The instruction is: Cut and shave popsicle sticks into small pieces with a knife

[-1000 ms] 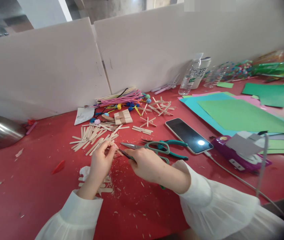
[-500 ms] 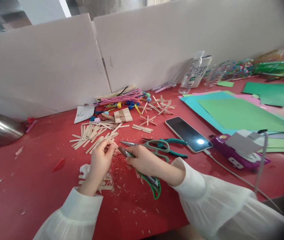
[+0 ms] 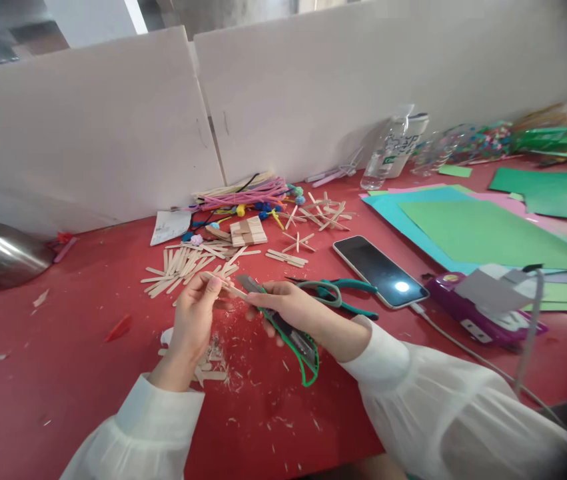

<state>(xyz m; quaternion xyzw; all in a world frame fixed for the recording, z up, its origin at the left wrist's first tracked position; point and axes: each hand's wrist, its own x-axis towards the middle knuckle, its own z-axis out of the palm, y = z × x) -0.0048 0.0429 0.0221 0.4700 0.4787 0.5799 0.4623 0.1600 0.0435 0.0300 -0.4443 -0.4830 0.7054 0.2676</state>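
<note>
Between thumb and fingers, my left hand [image 3: 197, 317] pinches a thin wooden craft stick [image 3: 233, 289]. My right hand [image 3: 290, 308] is wrapped round a green-edged utility knife [image 3: 299, 341], its blade pointing up and left past the fingers. The stick's right end meets my right fingertips, beside the blade. Wood shavings [image 3: 236, 373] and short cut stick pieces [image 3: 212, 375] lie on the red table below my hands. Just beyond them spreads a loose pile of craft sticks [image 3: 179, 265]. Grey-green scissors [image 3: 326, 292] are partly hidden behind my right hand.
Teal-handled pliers [image 3: 356, 285] lie beside a phone [image 3: 380, 270] with a cable. A purple power strip [image 3: 463, 310] sits at right, near coloured paper sheets [image 3: 483, 227]. Star-shaped stick pieces [image 3: 299, 241], pipe cleaners [image 3: 243, 193] and a bottle [image 3: 383, 157] stand or lie farther back.
The knife blade has moved off the stick and now points up beside it. My right fingers now touch the stick's end, and more of the stick shows between my hands.
</note>
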